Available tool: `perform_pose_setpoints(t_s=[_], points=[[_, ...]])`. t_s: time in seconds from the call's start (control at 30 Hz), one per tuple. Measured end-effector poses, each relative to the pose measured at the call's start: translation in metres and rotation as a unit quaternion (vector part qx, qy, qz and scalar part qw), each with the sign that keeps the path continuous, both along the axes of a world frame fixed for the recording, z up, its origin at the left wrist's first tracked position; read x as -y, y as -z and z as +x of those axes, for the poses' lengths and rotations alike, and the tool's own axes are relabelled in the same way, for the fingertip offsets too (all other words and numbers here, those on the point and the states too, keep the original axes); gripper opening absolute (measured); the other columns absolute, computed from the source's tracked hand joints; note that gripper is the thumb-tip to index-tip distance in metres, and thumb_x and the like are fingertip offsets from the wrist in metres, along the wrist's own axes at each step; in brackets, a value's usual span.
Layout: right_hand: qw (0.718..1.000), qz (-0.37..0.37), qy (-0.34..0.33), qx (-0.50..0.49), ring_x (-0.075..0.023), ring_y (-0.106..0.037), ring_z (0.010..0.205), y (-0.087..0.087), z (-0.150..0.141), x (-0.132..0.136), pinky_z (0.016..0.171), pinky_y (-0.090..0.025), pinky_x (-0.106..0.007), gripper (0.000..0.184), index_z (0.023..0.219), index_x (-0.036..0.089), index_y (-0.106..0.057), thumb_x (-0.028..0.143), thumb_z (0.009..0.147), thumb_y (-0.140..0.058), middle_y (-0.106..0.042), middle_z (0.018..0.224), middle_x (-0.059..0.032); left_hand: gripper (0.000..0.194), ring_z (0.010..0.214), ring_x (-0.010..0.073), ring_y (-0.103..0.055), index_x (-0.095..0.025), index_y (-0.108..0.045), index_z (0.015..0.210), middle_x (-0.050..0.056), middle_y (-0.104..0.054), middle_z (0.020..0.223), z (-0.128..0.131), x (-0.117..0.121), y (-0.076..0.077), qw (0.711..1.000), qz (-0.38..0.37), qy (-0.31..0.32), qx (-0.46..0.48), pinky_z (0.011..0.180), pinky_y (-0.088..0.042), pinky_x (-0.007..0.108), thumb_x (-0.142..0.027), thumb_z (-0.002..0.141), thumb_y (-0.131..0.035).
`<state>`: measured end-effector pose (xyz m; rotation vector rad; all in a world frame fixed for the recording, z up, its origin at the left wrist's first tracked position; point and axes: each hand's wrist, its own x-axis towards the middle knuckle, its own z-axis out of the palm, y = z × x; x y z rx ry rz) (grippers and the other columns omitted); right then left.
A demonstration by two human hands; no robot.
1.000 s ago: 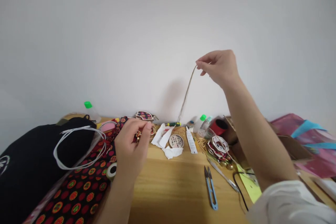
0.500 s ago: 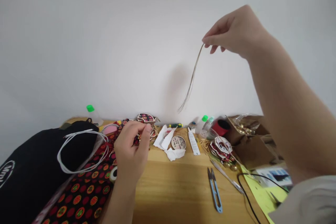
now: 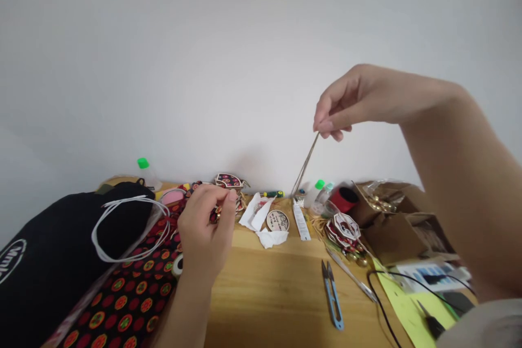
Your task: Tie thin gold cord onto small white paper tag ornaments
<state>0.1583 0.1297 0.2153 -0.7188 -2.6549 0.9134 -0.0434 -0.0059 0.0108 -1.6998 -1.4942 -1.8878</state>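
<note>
A bundle of thin threads [image 3: 305,164] is pinched between the thumb and fingertips of the right hand [image 3: 346,103], right of the frame's centre, and is hung at a slant towards the lower left. Since half a second ago the right hand has been lowered from the upper right, and the threads' loose ends, then seen against the wall [image 3: 204,65], are now seen by the top of a white tube [image 3: 302,223]; whether it is touched cannot be told. The left hand [image 3: 207,223], left of the lower centre, has been kept in nearly the same place, thumb and forefinger curled towards each other; whether anything is gripped there cannot be told. Blue snips [image 3: 335,304] are seen lying on the wooden table [image 3: 265,293], below the tube.
</note>
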Motion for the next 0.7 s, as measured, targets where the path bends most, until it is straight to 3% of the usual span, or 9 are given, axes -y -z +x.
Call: perform_pose_setpoints(t_s=[0.1,0.17,0.33,0.47,0.53,0.63,0.7], points=[[0.998,-0.026,-0.037,-0.034,-0.0024,-0.059,0.045,0.006,-0.003,0.004,0.043,-0.039,-0.015,0.004,0.071,0.01,-0.075,0.014,0.072,-0.075,-0.067,0.052,0.0074,0.017,0.07,0.0126,-0.055,-0.018,-0.057,0.071,0.0,-0.059,0.071,0.001,-0.001,-0.001,1.0,-0.002,0.002,-0.007,0.071,-0.043,0.025,-0.008,0.085,-0.058],[0.995,-0.04,-0.057,-0.07,-0.0049,-0.059,0.043,0.01,-0.005,0.007,0.04,-0.041,-0.016,0.006,0.068,0.013,-0.075,0.01,0.066,-0.08,-0.066,0.051,0.0059,0.017,0.07,0.0125,-0.055,-0.018,-0.057,0.071,0.0,-0.059,0.07,0.001,-0.001,-0.001,1.0,0.0,0.006,-0.01,0.071,-0.043,0.025,-0.008,0.085,-0.058],[0.977,-0.037,0.036,-0.208,-0.0066,-0.059,0.042,0.013,-0.003,0.016,0.038,-0.041,-0.016,0.018,0.059,0.013,-0.072,0.004,0.055,-0.086,-0.062,0.048,0.0063,0.016,0.07,0.0123,-0.055,-0.018,-0.058,0.073,-0.001,-0.059,0.071,-0.001,0.001,-0.002,1.0,0.008,0.005,-0.003,0.069,-0.043,0.024,-0.007,0.085,-0.059],[0.986,-0.091,0.007,-0.137,-0.0028,-0.061,0.047,0.008,-0.003,0.022,0.043,-0.041,-0.013,0.01,0.063,0.011,-0.071,0.014,0.066,-0.08,-0.067,0.055,0.0085,0.015,0.07,0.0121,-0.055,-0.018,-0.058,0.073,-0.001,-0.059,0.071,-0.002,0.002,-0.002,1.0,0.011,0.009,0.003,0.069,-0.044,0.024,-0.008,0.084,-0.059],[0.986,-0.105,0.038,-0.12,-0.0018,-0.064,0.052,0.006,-0.005,0.024,0.046,-0.041,-0.012,0.014,0.065,0.009,-0.07,0.02,0.072,-0.073,-0.071,0.062,0.0082,0.015,0.07,0.0122,-0.055,-0.018,-0.059,0.073,-0.001,-0.059,0.072,-0.002,0.002,-0.002,1.0,0.013,0.009,0.005,0.069,-0.044,0.024,-0.008,0.084,-0.06],[0.974,-0.068,0.125,-0.178,-0.0028,-0.067,0.061,0.006,-0.008,0.029,0.049,-0.041,-0.013,0.022,0.062,0.004,-0.067,0.023,0.075,-0.068,-0.075,0.074,0.0044,0.015,0.071,0.0122,-0.056,-0.018,-0.059,0.073,-0.001,-0.059,0.072,-0.001,0.003,-0.002,1.0,0.013,0.005,0.009,0.069,-0.044,0.024,-0.008,0.084,-0.06],[0.977,-0.04,0.129,-0.163,-0.0022,-0.067,0.06,0.007,-0.009,0.031,0.05,-0.041,-0.012,0.022,0.062,0.004,-0.067,0.023,0.072,-0.069,-0.076,0.078,0.0041,0.015,0.07,0.0122,-0.056,-0.018,-0.059,0.073,-0.001,-0.059,0.071,-0.001,0.004,-0.002,1.0,0.012,0.004,0.011,0.068,-0.044,0.025,-0.009,0.084,-0.06]])
